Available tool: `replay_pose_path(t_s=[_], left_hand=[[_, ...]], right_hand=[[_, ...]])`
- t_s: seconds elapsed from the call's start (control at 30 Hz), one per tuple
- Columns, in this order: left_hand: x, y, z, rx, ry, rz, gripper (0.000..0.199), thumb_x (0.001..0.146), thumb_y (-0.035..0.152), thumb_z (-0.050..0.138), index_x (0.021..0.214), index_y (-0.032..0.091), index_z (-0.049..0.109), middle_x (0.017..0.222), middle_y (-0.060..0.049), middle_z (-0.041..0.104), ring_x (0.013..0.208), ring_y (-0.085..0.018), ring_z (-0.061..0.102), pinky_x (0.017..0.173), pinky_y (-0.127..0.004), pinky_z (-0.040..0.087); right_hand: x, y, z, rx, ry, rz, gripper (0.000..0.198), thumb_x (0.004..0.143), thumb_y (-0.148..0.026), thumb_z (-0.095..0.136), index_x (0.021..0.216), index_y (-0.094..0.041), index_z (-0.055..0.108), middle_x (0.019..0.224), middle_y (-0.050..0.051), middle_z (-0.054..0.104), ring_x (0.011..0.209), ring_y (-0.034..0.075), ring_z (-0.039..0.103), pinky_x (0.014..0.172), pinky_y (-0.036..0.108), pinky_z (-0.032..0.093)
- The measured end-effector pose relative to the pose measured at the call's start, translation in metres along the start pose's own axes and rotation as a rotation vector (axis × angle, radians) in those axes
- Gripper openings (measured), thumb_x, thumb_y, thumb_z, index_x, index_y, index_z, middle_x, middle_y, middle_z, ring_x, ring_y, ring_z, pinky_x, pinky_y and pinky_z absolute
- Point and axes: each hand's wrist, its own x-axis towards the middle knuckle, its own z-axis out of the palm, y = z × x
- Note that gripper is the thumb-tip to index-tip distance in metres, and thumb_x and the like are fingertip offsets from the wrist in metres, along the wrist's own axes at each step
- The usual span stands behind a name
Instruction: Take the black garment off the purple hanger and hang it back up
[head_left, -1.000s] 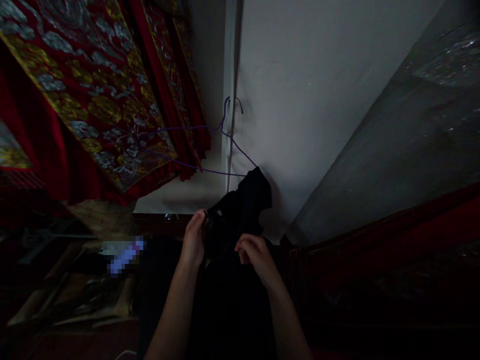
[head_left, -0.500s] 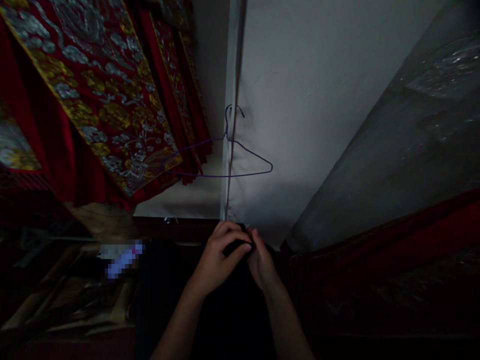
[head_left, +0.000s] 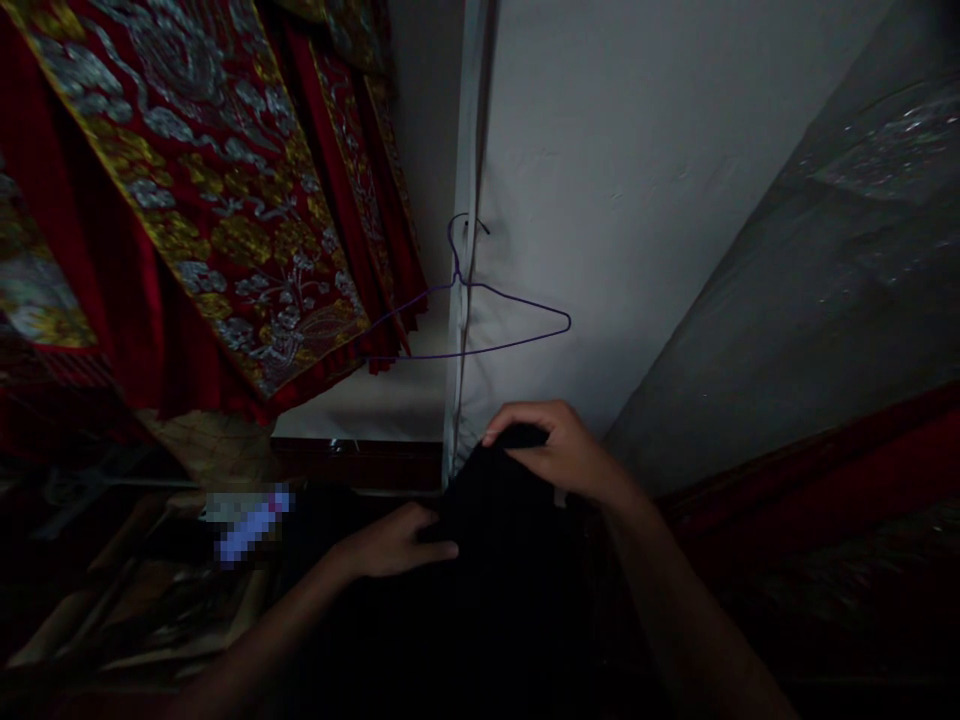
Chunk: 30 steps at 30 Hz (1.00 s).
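Observation:
Dark, soft-looking black cloth point(head_left: 495, 520) fills the lower middle of the head view; its outline is mostly lost in shadow. My right hand point(head_left: 559, 450) pinches a fold of it near the top, thumb and fingers closed round the fabric. Lower and to the left, my left hand point(head_left: 397, 543) grips the cloth's left side, its thumb lying over the fabric and its fingertips hidden. A thin purple hanger point(head_left: 517, 298) hangs bare just above both hands, its hook at a pale vertical strip on the wall.
Red embroidered costumes point(head_left: 247, 240) with gold and silver patterns hang at the left. A pale sheet with glints, perhaps plastic point(head_left: 750, 320), slants down the right side, with red fabric point(head_left: 847, 455) below. At lower left are a wooden frame point(head_left: 247, 610) and a blurred-out bluish patch.
My hands were close together on the black cloth; they have moved apart. The right went up and right, lifting a fold, the left down and left. The hanger has swung slightly.

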Motion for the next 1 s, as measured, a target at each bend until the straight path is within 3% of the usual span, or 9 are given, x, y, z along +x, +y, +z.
replay_pose_path(t_s=[0.1, 0.17, 0.27, 0.4, 0.6, 0.73, 0.83, 1.0], left_hand=[[-0.006, 0.001, -0.022, 0.163, 0.117, -0.001, 0.043, 0.096, 0.056, 0.056, 0.105, 0.017, 0.073, 0.103, -0.004, 0.075, 0.089, -0.021, 0.068, 0.081, -0.029, 0.050], [-0.011, 0.003, -0.041, 0.288, 0.235, -0.008, 0.044, 0.097, 0.056, 0.054, 0.090, 0.016, 0.072, 0.089, -0.004, 0.075, 0.078, -0.020, 0.067, 0.074, -0.028, 0.049], [-0.022, 0.008, -0.066, 0.378, 0.360, -0.019, 0.046, 0.097, 0.055, 0.052, 0.082, 0.016, 0.070, 0.080, -0.002, 0.073, 0.073, -0.020, 0.066, 0.069, -0.028, 0.047], [-0.034, 0.017, -0.081, 0.416, 0.457, -0.012, 0.043, 0.099, 0.055, 0.049, 0.091, 0.019, 0.072, 0.091, -0.003, 0.077, 0.082, -0.022, 0.069, 0.074, -0.028, 0.050], [-0.037, 0.020, -0.090, 0.684, 0.418, -0.098, 0.043, 0.093, 0.059, 0.054, 0.102, 0.022, 0.075, 0.097, -0.009, 0.079, 0.089, -0.028, 0.073, 0.081, -0.034, 0.051], [-0.037, 0.006, -0.111, 0.829, 0.422, -0.184, 0.038, 0.095, 0.051, 0.051, 0.102, 0.024, 0.075, 0.096, -0.011, 0.079, 0.091, -0.032, 0.074, 0.082, -0.038, 0.051], [-0.040, 0.002, -0.135, 0.849, 0.539, -0.217, 0.033, 0.094, 0.041, 0.047, 0.100, 0.026, 0.075, 0.093, -0.009, 0.079, 0.091, -0.031, 0.074, 0.085, -0.039, 0.052], [-0.035, 0.018, -0.162, 0.590, 0.791, 0.003, 0.047, 0.093, 0.038, 0.042, 0.128, 0.020, 0.067, 0.121, -0.009, 0.074, 0.115, -0.029, 0.067, 0.105, -0.042, 0.048]], right_hand=[[0.029, 0.023, -0.018, -0.094, 0.079, -0.078, 0.020, 0.080, -0.013, 0.067, 0.098, -0.020, 0.072, 0.098, 0.003, 0.073, 0.088, 0.018, 0.067, 0.086, 0.032, 0.052], [0.049, 0.044, -0.022, -0.180, -0.038, -0.045, 0.044, 0.075, -0.013, 0.073, 0.117, -0.021, 0.069, 0.108, 0.005, 0.071, 0.088, 0.018, 0.066, 0.085, 0.032, 0.052], [0.071, 0.072, -0.018, -0.365, -0.131, 0.063, 0.078, 0.070, -0.009, 0.077, 0.144, -0.020, 0.053, 0.106, 0.007, 0.071, 0.087, 0.020, 0.066, 0.083, 0.033, 0.051], [0.083, 0.095, -0.014, -0.508, 0.023, 0.075, 0.089, 0.079, -0.021, 0.076, 0.158, -0.021, 0.034, 0.101, 0.009, 0.072, 0.084, 0.023, 0.066, 0.078, 0.033, 0.049], [0.070, 0.114, -0.034, -0.539, 0.110, 0.088, 0.061, 0.075, -0.003, 0.058, 0.132, -0.024, 0.068, 0.101, 0.005, 0.077, 0.077, 0.019, 0.067, 0.071, 0.027, 0.046], [0.053, 0.101, -0.040, -0.505, 0.157, 0.077, 0.049, 0.073, -0.007, 0.057, 0.116, -0.022, 0.075, 0.083, 0.002, 0.076, 0.066, 0.018, 0.063, 0.064, 0.026, 0.042], [0.050, 0.085, -0.036, -0.494, 0.180, 0.027, 0.038, 0.073, -0.009, 0.058, 0.105, -0.021, 0.075, 0.082, 0.002, 0.075, 0.070, 0.019, 0.065, 0.067, 0.026, 0.042], [0.056, 0.075, -0.031, -0.378, 0.229, -0.022, 0.011, 0.077, -0.018, 0.060, 0.082, -0.018, 0.070, 0.072, 0.000, 0.068, 0.070, 0.018, 0.063, 0.066, 0.026, 0.040]])
